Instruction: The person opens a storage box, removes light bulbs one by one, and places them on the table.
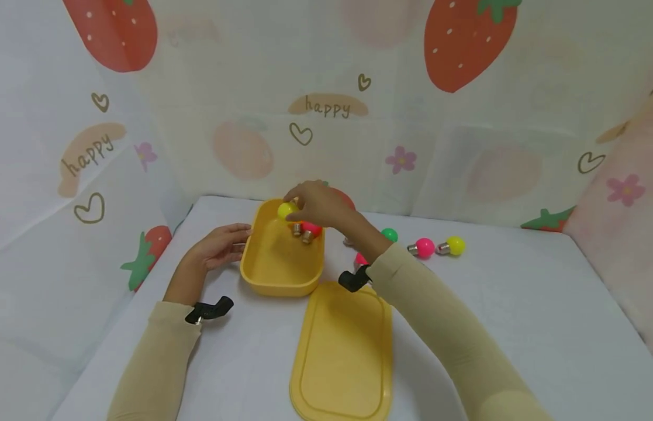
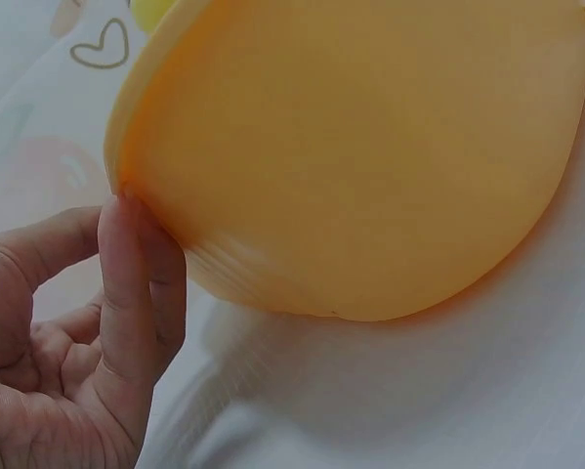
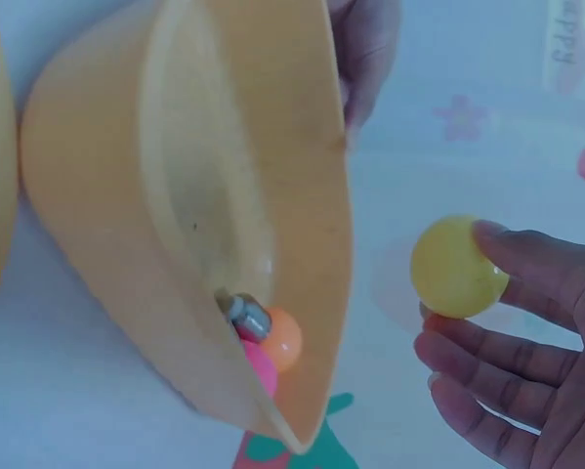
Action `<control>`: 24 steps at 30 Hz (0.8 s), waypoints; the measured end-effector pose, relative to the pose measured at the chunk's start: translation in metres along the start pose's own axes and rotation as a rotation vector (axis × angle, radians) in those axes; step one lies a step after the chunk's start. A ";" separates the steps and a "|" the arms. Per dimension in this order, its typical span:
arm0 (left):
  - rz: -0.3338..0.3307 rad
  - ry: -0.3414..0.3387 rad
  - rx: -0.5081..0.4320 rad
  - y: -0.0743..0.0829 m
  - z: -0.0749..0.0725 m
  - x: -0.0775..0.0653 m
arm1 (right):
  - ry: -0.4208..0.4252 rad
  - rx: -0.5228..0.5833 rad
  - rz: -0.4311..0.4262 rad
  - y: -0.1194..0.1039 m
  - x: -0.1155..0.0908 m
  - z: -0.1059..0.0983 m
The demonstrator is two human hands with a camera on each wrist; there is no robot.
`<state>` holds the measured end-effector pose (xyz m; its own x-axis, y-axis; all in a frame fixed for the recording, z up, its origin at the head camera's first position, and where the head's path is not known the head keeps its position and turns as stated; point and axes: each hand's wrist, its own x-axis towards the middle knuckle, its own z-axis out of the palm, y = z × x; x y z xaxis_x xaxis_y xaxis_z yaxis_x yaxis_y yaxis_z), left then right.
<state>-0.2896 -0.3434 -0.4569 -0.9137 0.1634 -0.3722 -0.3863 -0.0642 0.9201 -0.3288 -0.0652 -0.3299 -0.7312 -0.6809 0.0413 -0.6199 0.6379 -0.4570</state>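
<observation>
A yellow light bulb is pinched between the thumb and fingers of my right hand, above the far end of a yellow plastic box. In the right wrist view, the round bulb shows at the fingertips of the right hand. Inside the box lie a pink bulb and an orange bulb with metal bases. On the box's left side, the left hand touches the wall with its fingertips. The left wrist view shows those fingers against the box, near its rim.
A yellow lid lies flat in front of the box. To the right rest a green bulb, a pink bulb and a yellow bulb. Another pink bulb is partly hidden by the right arm. Patterned cloth hangs behind the table.
</observation>
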 end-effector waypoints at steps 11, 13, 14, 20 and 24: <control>0.009 -0.009 0.009 -0.002 0.001 0.001 | 0.090 0.027 -0.005 0.012 -0.054 -0.015; 0.008 -0.014 0.015 -0.001 0.001 0.001 | 0.098 0.044 0.011 0.016 -0.063 -0.016; 0.005 -0.017 0.011 -0.001 0.001 0.001 | 0.102 0.053 0.017 0.019 -0.068 -0.017; 0.000 -0.023 -0.007 0.001 0.000 -0.001 | 0.144 0.091 0.000 0.034 -0.091 -0.017; -0.005 -0.029 -0.018 0.001 0.000 -0.001 | 0.166 0.110 0.016 0.043 -0.107 -0.014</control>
<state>-0.2891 -0.3433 -0.4552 -0.9079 0.1918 -0.3727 -0.3931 -0.0807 0.9160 -0.2813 0.0398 -0.3410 -0.7831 -0.5967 0.1751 -0.5796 0.5985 -0.5530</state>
